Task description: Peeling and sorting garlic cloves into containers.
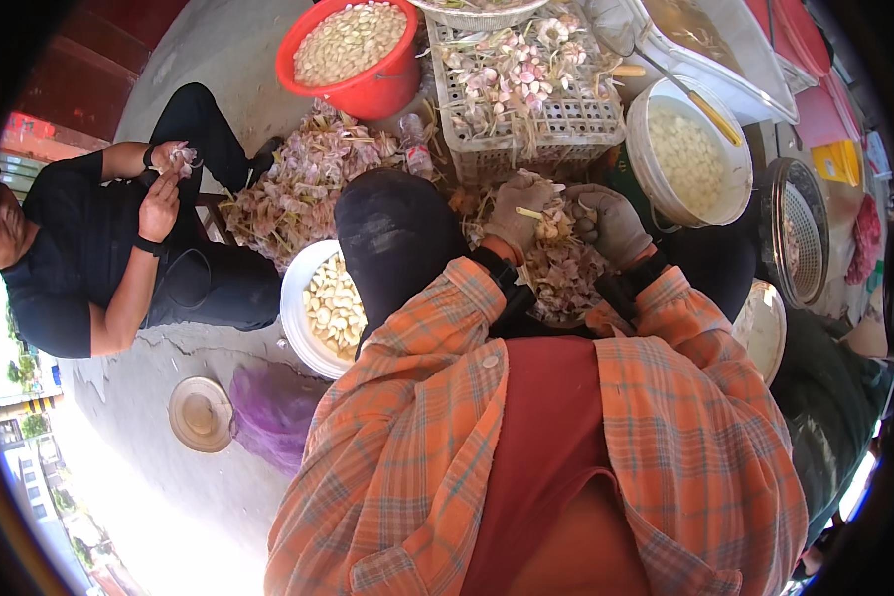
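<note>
My left hand (518, 212), in a grey work glove, grips a garlic bulb (555, 226) whose short cut stem sticks out to the left. My right hand (612, 223), gloved the same way, has its curled fingers on the bulb's other side. Both hands are between my knees, above a heap of garlic skins (562, 279). Just beyond them stands an upturned plastic crate (611, 132) with loose garlic bulbs and cloves (518, 74) on top. Left of my knee, a white bucket (293, 316) holds peeled garlic cloves (333, 305).
A red bucket (369, 100) of cloves stands beyond a large garlic-skin pile (313, 175) and a plastic bottle (415, 145). At right are a white bucket (644, 175) of cloves in water and a skimmer (704, 108). A co-worker (67, 246) sits at left, holding garlic.
</note>
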The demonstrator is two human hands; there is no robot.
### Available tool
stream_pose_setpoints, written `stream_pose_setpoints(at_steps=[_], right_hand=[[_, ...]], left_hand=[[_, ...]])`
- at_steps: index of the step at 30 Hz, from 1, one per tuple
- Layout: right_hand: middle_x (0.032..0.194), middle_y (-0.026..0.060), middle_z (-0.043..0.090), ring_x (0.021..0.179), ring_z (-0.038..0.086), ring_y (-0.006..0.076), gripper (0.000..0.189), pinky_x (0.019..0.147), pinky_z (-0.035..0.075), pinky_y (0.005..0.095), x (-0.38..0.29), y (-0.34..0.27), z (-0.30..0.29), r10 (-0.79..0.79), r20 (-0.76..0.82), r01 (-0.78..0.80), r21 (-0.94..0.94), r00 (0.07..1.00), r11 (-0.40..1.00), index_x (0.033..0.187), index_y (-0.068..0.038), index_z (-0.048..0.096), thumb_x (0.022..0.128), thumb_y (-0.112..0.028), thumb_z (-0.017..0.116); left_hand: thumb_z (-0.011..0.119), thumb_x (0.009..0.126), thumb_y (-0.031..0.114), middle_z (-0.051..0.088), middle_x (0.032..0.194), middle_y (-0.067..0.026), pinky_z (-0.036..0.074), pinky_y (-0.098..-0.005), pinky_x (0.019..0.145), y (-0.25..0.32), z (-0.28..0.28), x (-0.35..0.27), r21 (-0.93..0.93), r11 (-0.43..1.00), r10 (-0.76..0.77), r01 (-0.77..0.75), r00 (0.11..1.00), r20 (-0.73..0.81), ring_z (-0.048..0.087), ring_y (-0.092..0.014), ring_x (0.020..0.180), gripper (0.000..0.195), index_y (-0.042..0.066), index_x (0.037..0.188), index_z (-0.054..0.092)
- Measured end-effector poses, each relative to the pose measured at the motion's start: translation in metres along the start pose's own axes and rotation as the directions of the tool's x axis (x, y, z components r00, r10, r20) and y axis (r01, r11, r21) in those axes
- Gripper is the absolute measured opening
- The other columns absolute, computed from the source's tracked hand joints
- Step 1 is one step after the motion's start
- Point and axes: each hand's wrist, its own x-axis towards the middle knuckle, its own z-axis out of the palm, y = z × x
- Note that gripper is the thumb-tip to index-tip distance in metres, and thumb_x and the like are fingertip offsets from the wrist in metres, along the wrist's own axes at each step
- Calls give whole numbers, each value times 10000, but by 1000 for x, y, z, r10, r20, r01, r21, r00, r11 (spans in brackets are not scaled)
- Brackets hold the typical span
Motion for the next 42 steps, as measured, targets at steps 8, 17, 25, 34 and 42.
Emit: stream_pose_setpoints(at_steps=[8,17,25,34,42], right_hand=[[820,48,530,626,463,111,315,531,390,217,-4,-26,9,26,262,-88,228,965,970,1046,-11,529,956,-303,450],[1086,147,562,1019,561,255,483,853,500,340,-20,-69,105,-9,548,55,-68,836,996,1203,50,469,964,-365,406],[1277,187,481,1208,455,264,719,1075,296,382,-16,-20,231,76,858,222,-215,508,951,1352,54,334,919,-513,428],[1366,209,401,1297,363,297,670,1092,269,414,-10,-4,271,139,814,444,-441,564,780,1361,33,346,948,-493,398],[933,52,623,865,588,128,291,752,465,270,-12,-91,121,-317,404,501,-529,858,684,1113,-22,583,937,-238,498]], left_hand=[[557,868,153,593,751,-164,462,-377,657,-25,-18,15,794,596,164,-125,986,32,607,-265,723,155,14,816,603],[580,823,151,640,812,-135,484,-402,709,-24,5,22,920,134,311,-368,897,313,631,-291,807,151,51,933,607],[598,803,153,636,795,-152,489,-424,698,-25,20,15,884,339,304,-321,927,220,633,-305,786,144,45,898,615],[617,782,155,632,776,-170,493,-449,686,-26,26,19,874,371,295,-313,932,208,635,-320,763,139,38,857,624],[596,822,175,614,709,-146,495,-414,610,-24,-3,20,829,372,544,-417,822,170,633,-287,687,139,41,793,621]])
